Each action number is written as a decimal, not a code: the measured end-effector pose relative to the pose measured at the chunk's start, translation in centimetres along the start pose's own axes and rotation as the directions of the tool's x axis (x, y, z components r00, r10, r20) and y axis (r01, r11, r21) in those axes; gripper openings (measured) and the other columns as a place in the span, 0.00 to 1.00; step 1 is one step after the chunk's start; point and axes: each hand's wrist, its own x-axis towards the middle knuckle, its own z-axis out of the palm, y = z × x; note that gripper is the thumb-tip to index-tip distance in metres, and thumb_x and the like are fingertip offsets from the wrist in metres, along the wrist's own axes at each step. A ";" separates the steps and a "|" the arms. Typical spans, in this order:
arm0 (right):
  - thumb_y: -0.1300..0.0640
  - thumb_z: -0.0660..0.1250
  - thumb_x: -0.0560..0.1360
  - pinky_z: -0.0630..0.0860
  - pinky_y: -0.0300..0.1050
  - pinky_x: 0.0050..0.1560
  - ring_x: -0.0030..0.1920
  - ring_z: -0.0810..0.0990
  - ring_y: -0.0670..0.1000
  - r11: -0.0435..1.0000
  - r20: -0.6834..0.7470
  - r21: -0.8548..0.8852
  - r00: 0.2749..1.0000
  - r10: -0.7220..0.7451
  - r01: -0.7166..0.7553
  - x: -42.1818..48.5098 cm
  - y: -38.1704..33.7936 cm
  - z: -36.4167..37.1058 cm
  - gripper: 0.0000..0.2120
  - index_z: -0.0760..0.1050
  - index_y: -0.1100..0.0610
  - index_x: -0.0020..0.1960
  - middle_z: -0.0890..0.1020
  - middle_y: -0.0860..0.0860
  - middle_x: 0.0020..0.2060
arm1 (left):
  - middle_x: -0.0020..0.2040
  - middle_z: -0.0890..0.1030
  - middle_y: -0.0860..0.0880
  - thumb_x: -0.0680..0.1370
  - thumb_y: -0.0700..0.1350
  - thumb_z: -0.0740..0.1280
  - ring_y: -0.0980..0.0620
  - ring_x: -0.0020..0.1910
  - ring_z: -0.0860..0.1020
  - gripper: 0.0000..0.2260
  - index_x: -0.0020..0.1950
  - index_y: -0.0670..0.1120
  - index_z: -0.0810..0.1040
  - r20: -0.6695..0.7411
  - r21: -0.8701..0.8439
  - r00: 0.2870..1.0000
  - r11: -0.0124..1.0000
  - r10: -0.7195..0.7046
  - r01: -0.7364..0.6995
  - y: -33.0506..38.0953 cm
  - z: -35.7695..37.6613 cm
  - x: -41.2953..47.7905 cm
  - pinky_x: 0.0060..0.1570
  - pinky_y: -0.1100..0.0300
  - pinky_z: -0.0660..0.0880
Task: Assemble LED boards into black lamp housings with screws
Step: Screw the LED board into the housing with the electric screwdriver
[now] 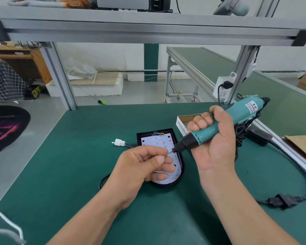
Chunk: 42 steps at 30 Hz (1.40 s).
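Note:
A black lamp housing [166, 132] lies on the green table with a white LED board [159, 141] seated inside it; my left hand covers much of the board. My right hand [214, 138] grips a teal electric screwdriver [224, 121], tilted so that its bit points down-left. My left hand [145, 165] hovers over the housing, with its thumb and forefinger pinching a tiny screw [164, 156] at the bit's tip. The housing's black cable ends in a white connector [119, 142] to the left.
An open cardboard screw box [184, 121] sits behind my right hand. The screwdriver's black power cord and plug [281, 200] trail along the table's right side. A wall socket [223, 87] hangs on the aluminium frame post. A shelf rail spans overhead.

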 end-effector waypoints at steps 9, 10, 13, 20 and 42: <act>0.58 0.65 0.82 0.72 0.41 0.36 0.32 0.70 0.47 1.000 0.007 -0.021 1.000 0.006 -0.006 0.0 0.0 -0.1 0.06 0.73 0.53 0.46 0.69 0.47 0.34 | 0.52 0.88 0.38 0.76 0.40 0.75 0.41 0.50 0.88 0.05 0.50 0.47 0.89 0.003 -0.023 1.000 1.000 -0.007 0.007 0.0 -0.1 0.1 0.43 0.57 0.84; 0.58 0.66 0.82 0.73 0.41 0.36 0.32 0.70 0.47 1.000 0.009 -0.029 1.000 0.005 -0.005 0.0 0.0 -0.1 0.06 0.73 0.53 0.46 0.69 0.47 0.34 | 0.52 0.88 0.38 0.78 0.38 0.75 0.41 0.50 0.88 0.05 0.50 0.47 0.88 -0.001 -0.003 1.000 1.000 -0.002 0.002 0.0 -0.1 0.0 0.44 0.57 0.84; 0.58 0.67 0.82 0.73 0.41 0.37 0.32 0.70 0.47 0.998 0.015 -0.066 1.000 -0.014 0.015 0.0 0.1 0.0 0.06 0.72 0.53 0.48 0.70 0.48 0.34 | 0.51 0.88 0.39 0.81 0.34 0.71 0.41 0.49 0.88 0.09 0.49 0.46 0.88 -0.022 0.052 0.999 0.998 0.028 -0.027 -0.1 -0.1 0.0 0.44 0.57 0.84; 0.55 0.68 0.83 0.75 0.42 0.39 0.34 0.72 0.48 0.991 -0.014 -0.127 0.999 -0.045 0.043 -0.3 0.7 0.3 0.07 0.71 0.54 0.50 0.71 0.49 0.34 | 0.48 0.89 0.43 0.82 0.32 0.70 0.44 0.47 0.89 0.06 0.55 0.41 0.83 -0.109 0.166 0.988 0.982 0.113 -0.094 -0.5 -0.1 0.3 0.43 0.60 0.83; 0.52 0.70 0.82 0.75 0.42 0.40 0.35 0.72 0.48 0.998 -0.166 -0.055 0.986 0.008 -0.017 0.3 1.5 -1.0 0.09 0.73 0.55 0.48 0.72 0.48 0.35 | 0.52 0.88 0.54 0.77 0.36 0.65 0.51 0.47 0.88 0.18 0.62 0.54 0.81 -0.125 0.362 0.968 0.918 0.219 -0.161 -0.6 -0.2 0.0 0.44 0.59 0.83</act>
